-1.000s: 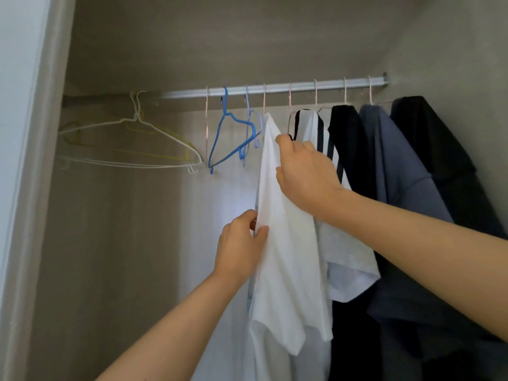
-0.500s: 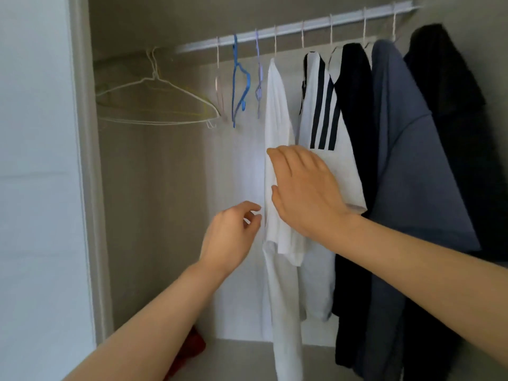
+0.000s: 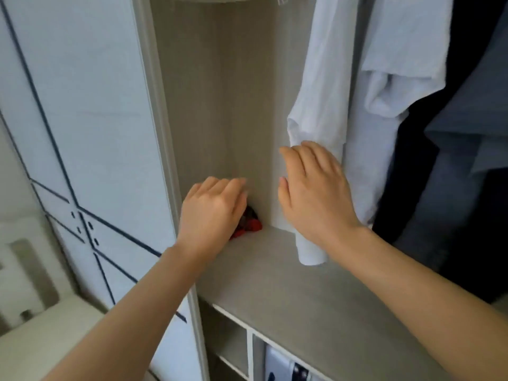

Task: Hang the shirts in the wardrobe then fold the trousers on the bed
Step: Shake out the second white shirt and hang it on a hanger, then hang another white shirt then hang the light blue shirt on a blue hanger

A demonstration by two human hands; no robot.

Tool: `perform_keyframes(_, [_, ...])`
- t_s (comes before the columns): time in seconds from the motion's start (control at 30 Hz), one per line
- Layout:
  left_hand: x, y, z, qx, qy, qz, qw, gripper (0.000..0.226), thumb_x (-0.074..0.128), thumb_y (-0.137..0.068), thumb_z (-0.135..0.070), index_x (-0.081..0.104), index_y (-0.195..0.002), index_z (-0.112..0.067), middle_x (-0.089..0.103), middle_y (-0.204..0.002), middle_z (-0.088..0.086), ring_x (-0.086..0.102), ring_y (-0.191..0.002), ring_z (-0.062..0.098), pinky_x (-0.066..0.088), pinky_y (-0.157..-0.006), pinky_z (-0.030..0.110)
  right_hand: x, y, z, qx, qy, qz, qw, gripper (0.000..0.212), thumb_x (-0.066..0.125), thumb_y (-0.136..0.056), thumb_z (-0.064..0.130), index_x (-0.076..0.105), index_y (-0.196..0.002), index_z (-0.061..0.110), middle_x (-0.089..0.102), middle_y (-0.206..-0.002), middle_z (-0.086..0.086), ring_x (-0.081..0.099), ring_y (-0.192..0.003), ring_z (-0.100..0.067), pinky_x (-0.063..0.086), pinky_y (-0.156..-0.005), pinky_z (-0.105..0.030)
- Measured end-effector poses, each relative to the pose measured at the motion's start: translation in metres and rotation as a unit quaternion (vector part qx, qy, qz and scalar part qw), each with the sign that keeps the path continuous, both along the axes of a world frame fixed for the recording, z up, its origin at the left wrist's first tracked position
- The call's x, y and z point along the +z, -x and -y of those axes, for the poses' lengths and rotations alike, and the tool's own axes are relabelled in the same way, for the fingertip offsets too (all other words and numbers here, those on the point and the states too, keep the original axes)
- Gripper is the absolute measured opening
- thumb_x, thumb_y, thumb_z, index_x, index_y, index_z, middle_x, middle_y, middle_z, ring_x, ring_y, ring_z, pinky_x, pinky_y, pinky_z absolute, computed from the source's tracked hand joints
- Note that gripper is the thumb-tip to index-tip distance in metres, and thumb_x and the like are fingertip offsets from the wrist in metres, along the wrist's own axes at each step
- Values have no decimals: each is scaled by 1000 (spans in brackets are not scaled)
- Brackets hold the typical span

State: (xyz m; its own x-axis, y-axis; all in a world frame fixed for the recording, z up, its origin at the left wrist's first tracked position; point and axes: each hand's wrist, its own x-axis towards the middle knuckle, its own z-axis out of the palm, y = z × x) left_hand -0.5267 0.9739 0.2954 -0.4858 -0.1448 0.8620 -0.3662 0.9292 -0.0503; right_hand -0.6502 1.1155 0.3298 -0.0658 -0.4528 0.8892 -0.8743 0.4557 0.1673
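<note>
Both hands are empty in front of the open wardrobe, so by my reading the hanging step is finishing for this garment. The long white crumpled cotton shirt point(image 3: 321, 92) hangs at the left end of the row, its hem dangling just above the flat grey wardrobe shelf point(image 3: 288, 292), about midway along it. A second pale shirt point(image 3: 398, 64) hangs just beside it, with dark garments point(image 3: 467, 166) further right.

The right hand point(image 3: 313, 193) is spread flat with straight fingers and grips nothing. Its fingertips point(image 3: 302, 149) reach the white shirt's sleeve hem, though I can't tell whether they touch it. The left hand point(image 3: 211, 213) is loosely curled and carries nothing. It hovers before a small red and black bundle point(image 3: 250, 224) in the shelf's back left corner, and contact there is hidden.

As for the next move, I'd say turn away from the white door with thin dark lines point(image 3: 82, 119) and fetch another shirt, or else start on the trousers. No trousers are in view.
</note>
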Motion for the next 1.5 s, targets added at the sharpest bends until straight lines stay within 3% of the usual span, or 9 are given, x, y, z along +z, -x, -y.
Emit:
perform_keyframes(0.2, [-82,-73,-43,116,-76,35,990,26,51,-100,-24,70,-112,-11,70,-83,3,64,-79,27,51,-70,39,-82,-41,-19,136,-51,110,983,35,54,-89,13,57,-122,0,63,-109,-15,55,-109,-35,44,-93,-42])
perform_keyframes(0.47, [-201,-171,-135,251,-199,50,946,21,58,-97,-19,71,-110,-10,71,-84,4,64,-81,27,49,-71,36,-213,-120,-54,278,-188,192,922,35,60,-85,5,58,-119,-3,64,-106,-17,58,-107,-37,49,-89,-45])
perform_keyframes(0.7, [-278,-243,-188,336,-295,30,894,16,61,-92,-15,72,-102,-9,71,-82,3,65,-79,28,51,-67,36,-287,-179,-74,348,-331,206,853,35,61,-84,5,58,-118,-3,64,-106,-18,58,-106,-36,50,-89,-44])
perform_keyframes(0.83, [-310,-277,-197,395,-321,33,860,11,63,-91,-13,73,-94,-9,68,-73,1,62,-72,26,44,-60,29,-313,-204,-67,366,-425,169,811,32,60,-84,6,58,-115,-1,63,-107,-17,57,-104,-35,48,-92,-46])
perform_keyframes(1.1, [-346,-339,-168,456,-384,38,802,16,57,-92,-14,72,-91,-7,67,-70,1,60,-68,24,50,-60,38,-356,-258,-11,389,-522,141,745,30,59,-84,6,57,-113,0,62,-107,-16,55,-106,-35,47,-91,-47])
perform_keyframes(1.27, [-359,-377,-129,487,-411,38,770,25,49,-95,-22,70,-93,-9,67,-69,-1,59,-67,22,51,-60,40,-366,-303,55,408,-532,136,730,28,63,-79,2,61,-106,-2,65,-99,-17,58,-98,-37,50,-86,-46])
perform_keyframes(1.43, [-362,-417,-72,497,-480,49,722,16,57,-97,-21,68,-104,-12,70,-78,-3,63,-71,20,52,-60,37,-368,-347,134,418,-554,130,707,25,49,-95,16,57,-115,3,63,-108,-13,56,-102,-32,48,-86,-44])
perform_keyframes(1.5, [-359,-426,-47,493,-485,57,720,15,56,-97,-22,66,-104,-13,69,-75,-3,63,-67,19,51,-55,35,-367,-362,163,420,-563,129,700,28,47,-98,22,55,-118,4,62,-111,-11,56,-104,-31,48,-87,-42])
